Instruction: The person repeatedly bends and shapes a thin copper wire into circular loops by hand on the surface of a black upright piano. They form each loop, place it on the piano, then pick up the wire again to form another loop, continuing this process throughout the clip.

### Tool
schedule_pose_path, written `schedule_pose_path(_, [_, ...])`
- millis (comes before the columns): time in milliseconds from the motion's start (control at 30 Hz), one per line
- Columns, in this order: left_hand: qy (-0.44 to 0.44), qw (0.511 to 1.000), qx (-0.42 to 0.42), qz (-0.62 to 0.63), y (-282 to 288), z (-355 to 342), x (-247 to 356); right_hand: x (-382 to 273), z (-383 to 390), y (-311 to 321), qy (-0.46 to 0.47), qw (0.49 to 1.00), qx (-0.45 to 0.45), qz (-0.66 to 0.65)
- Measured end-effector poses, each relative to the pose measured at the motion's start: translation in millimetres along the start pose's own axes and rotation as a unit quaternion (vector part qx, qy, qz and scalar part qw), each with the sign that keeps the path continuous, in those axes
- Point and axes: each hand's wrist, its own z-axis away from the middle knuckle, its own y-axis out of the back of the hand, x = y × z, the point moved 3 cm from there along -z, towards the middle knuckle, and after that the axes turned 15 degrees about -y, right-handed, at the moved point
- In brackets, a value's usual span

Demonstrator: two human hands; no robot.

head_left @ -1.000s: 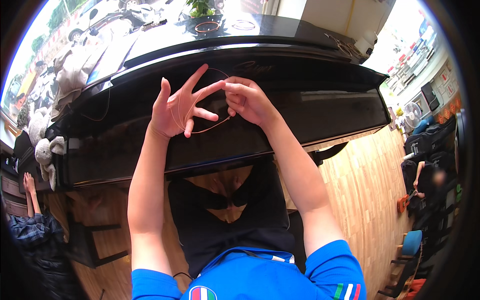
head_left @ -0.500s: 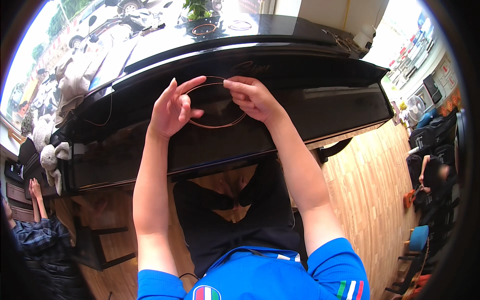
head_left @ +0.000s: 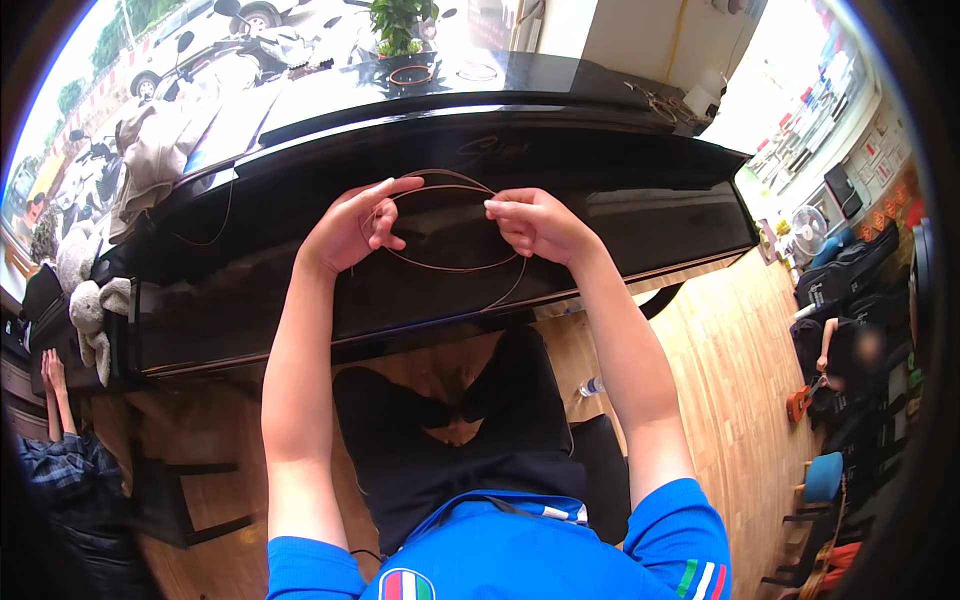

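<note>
A loose coil of thin copper-coloured wire (head_left: 460, 270), like an instrument string, hangs in the air between my hands in front of a black piano (head_left: 640, 225). My left hand (head_left: 348, 228) holds its left side, index finger stretched along the upper loops and the other fingers curled inward. Thumb and fingertips of my right hand (head_left: 540, 222) pinch the wire at the upper right. One loose strand droops below the right hand. Parts of the loops are hidden behind the left fingers.
On the piano top lie a wire ring (head_left: 410, 83), a paler ring (head_left: 478, 72) and a potted plant (head_left: 398, 28). A plush rabbit (head_left: 92, 310) sits at the left end. Another person's hands (head_left: 55, 375) rest far left; someone holds a small guitar (head_left: 799, 404) at right.
My right hand has moved right and slightly down, away from the left, and the coil has spread wider. A loose strand now droops below it. My left fingers have curled in more.
</note>
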Motion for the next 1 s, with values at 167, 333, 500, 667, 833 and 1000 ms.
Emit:
schedule_pose_path(167, [0.028,0.996,-0.014,-0.083,7,2,-3,6,35,30,0.045,0.998,0.012,-0.032])
schedule_pose_path(333, [0.049,0.996,-0.020,-0.075,-1,2,-5,20,93,65,0.096,0.991,0.032,-0.089])
schedule_pose_path(500, [0.049,0.992,-0.087,-0.082,-5,3,-10,38,149,96,0.138,0.979,0.118,-0.094])
schedule_pose_path(667, [0.047,0.980,-0.119,-0.154,-11,6,-2,55,200,120,0.180,0.934,0.304,0.057])
schedule_pose_path(833, [0.017,0.956,-0.113,-0.270,-45,43,14,78,276,148,0.094,0.903,0.395,0.138])
schedule_pose_path(1000, [-0.012,0.881,-0.229,-0.414,-107,144,4,115,301,148,0.141,0.966,0.202,-0.073])
